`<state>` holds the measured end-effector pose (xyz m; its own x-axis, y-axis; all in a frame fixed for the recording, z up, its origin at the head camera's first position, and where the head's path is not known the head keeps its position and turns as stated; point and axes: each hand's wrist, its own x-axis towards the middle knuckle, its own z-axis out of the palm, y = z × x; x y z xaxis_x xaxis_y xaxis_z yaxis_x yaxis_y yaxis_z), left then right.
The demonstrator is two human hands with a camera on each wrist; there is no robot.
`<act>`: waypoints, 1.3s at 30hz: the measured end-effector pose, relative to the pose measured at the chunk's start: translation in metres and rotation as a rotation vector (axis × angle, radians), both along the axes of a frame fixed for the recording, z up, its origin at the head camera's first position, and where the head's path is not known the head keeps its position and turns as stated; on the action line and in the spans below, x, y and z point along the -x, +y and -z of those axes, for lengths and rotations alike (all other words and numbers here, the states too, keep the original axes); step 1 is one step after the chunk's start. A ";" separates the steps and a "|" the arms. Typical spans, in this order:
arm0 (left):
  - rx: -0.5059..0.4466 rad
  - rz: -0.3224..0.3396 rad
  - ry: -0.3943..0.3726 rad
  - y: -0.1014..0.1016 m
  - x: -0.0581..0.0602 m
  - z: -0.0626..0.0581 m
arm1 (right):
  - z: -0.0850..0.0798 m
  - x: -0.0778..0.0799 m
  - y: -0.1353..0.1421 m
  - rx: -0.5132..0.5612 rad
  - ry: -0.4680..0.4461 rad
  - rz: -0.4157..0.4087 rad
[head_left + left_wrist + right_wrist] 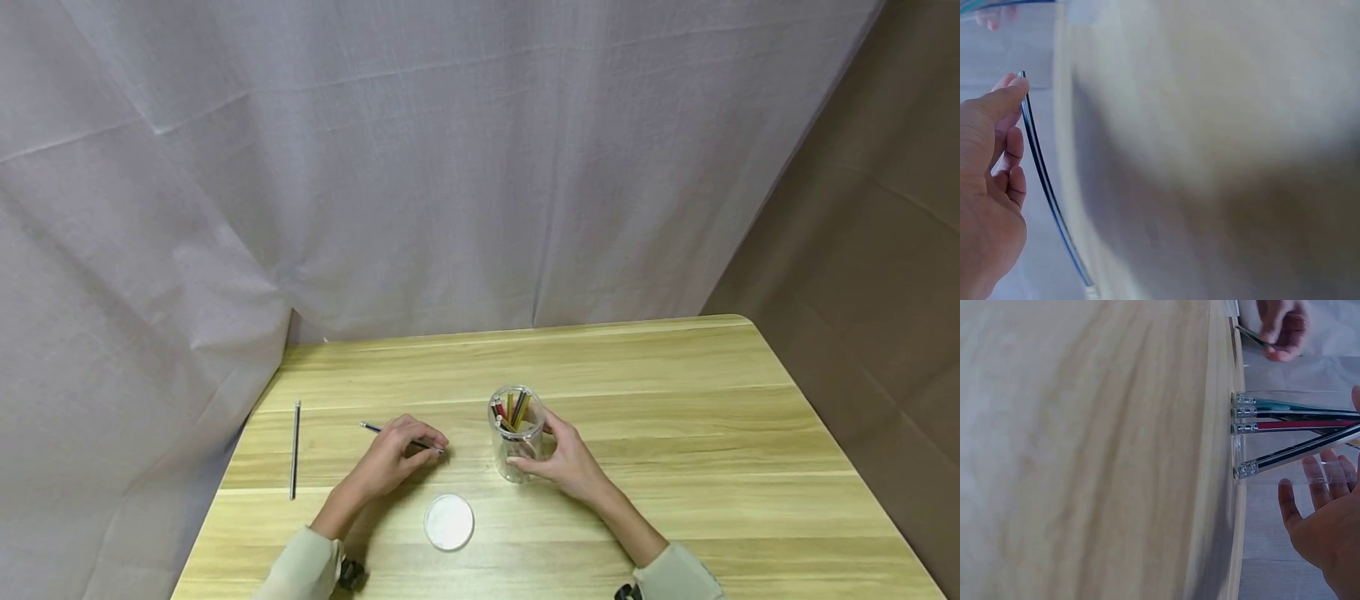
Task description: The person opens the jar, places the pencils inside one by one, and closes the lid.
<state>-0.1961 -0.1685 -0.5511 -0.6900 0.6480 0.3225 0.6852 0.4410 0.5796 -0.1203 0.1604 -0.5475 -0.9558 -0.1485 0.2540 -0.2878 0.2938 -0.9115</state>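
Observation:
Between thumb and fingertips my left hand (pixel 392 457) pinches a dark, striped pencil (pixel 1040 159) close to one end. In the left wrist view its silvery end points down, away from the hand. My right hand (pixel 576 468) grips a clear cylindrical jar (pixel 506 469), thumb across the front and fingers round the far side. Several pencils (pixel 1297 425) lean inside the jar, among them dark, red and teal ones with silvery ends. The jar stands upright on the table, to the right of the left hand.
A round, whitish lid (pixel 449 522) lies flat on the wooden table (pixel 675 400), nearer than both hands. Another dark pencil (pixel 295 450) lies at the table's left side. A pale cloth (pixel 420 167) hangs behind the table's far edge.

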 end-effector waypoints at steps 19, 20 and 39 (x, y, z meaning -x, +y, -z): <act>-0.272 0.113 0.053 0.039 -0.005 -0.068 | -0.001 0.001 0.000 0.018 -0.020 -0.009; -0.284 0.118 0.047 0.041 -0.005 -0.071 | -0.002 0.001 0.000 0.018 -0.017 -0.008; -0.483 0.183 0.081 0.067 -0.010 -0.119 | 0.000 0.000 0.000 0.003 0.018 -0.006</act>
